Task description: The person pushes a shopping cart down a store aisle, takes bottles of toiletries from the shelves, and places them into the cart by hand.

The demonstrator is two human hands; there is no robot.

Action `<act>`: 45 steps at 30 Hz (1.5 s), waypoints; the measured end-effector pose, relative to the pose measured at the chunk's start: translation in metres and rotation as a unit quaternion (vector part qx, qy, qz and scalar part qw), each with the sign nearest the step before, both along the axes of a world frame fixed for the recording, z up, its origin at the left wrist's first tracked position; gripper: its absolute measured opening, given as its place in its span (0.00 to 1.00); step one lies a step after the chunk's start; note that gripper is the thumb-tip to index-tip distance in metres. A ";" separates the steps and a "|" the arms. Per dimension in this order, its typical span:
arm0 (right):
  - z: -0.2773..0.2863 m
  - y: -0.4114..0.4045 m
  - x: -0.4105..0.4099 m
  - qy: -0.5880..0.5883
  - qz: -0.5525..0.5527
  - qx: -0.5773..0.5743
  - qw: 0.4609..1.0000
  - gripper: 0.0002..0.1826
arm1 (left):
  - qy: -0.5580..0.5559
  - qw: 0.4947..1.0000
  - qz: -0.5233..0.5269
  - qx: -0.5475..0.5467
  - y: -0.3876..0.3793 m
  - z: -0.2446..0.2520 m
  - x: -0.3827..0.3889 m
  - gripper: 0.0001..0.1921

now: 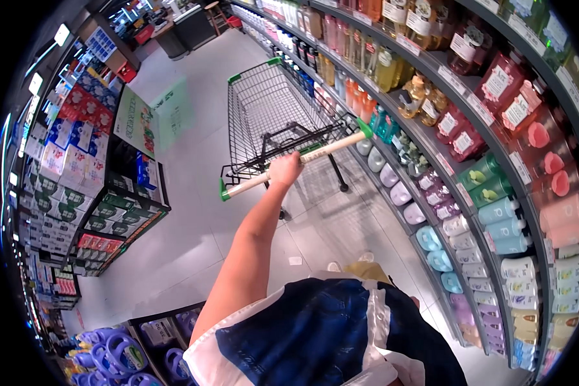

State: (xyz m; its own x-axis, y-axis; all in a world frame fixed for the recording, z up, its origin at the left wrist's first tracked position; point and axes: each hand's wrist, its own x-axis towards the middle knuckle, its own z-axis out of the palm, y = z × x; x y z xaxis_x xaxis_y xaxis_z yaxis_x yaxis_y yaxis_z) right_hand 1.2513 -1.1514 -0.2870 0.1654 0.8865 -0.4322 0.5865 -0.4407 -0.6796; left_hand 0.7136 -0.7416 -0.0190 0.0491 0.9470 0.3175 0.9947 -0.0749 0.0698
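My left hand is closed around the cream handlebar of a shopping cart, near the bar's middle. The cart's wire basket stretches out ahead of me, with green plastic corners, and I see no goods in it. A folded child-seat flap lies at the basket's near end. My right hand is out of view; only a sliver of skin shows beside my dark blue top. Close along the cart's right side runs a shelf unit of bottled toiletries.
Boxed goods are stacked on a display to the left, with a green sign board at its far end. Purple-handled bottles fill a bin at the lower left. Beyond the tiled aisle stands a counter. A scrap of paper lies near my shoes.
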 end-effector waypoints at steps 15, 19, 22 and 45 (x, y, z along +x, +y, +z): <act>-0.073 -0.028 0.052 -0.034 -0.015 -0.001 0.999 0.07 | -0.007 0.998 0.016 -0.054 -0.024 0.013 0.013 0.12; -0.019 -0.009 0.060 -0.172 0.036 0.016 0.984 0.06 | 0.003 0.999 0.001 -0.034 -0.018 0.005 0.032 0.09; 0.078 0.066 0.069 -0.041 -0.196 0.113 0.973 0.06 | 0.042 0.995 0.078 -0.035 -0.044 0.005 -0.004 0.07; 0.595 0.193 0.338 -0.391 -0.207 0.406 0.800 0.41 | -0.026 0.999 0.029 0.003 -0.019 0.024 0.057 0.08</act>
State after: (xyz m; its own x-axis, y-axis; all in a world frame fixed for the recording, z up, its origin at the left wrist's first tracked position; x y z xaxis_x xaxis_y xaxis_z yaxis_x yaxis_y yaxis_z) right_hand 1.5892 -0.9581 0.3076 0.4553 0.6228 0.6362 0.8902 -0.3062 -0.3374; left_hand 0.7709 -0.7608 0.0054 -0.0230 0.9457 0.3242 0.9924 -0.0176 0.1217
